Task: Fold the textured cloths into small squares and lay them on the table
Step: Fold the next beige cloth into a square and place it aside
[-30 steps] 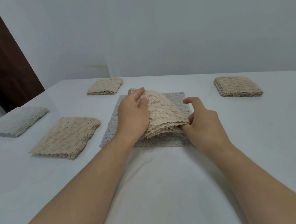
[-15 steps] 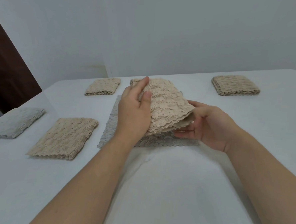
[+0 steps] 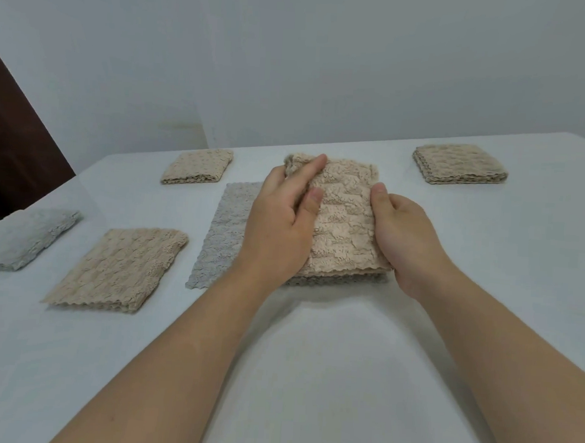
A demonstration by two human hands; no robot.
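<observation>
Head view, change: half a second ago my right grip [image 3: 403,235] was cupped palm-up under the raised beige cloth [image 3: 344,224]. Now the cloth sits square to me and lower, a narrow folded stack.
Beige cloth: it rests over the right part of the spread grey cloth [image 3: 225,231], mid-worktop [image 3: 309,376], between my two hands.
Left grip [image 3: 280,227]: thumb and forefinger lie on top at the cloth's left side. I cannot tell whether the other fingers hook under the edge.
Right grip: clamped on the right edge, thumb on top, fingers hidden beneath.
Meaning: I judge this fold nearly finished. The stack looks longer than wide, so one more fold may be due before I set it down.
Already laid: three beige squares [image 3: 459,164] and a grey square [image 3: 19,239] lie well apart. The grey cloth beneath is not yet folded.
</observation>
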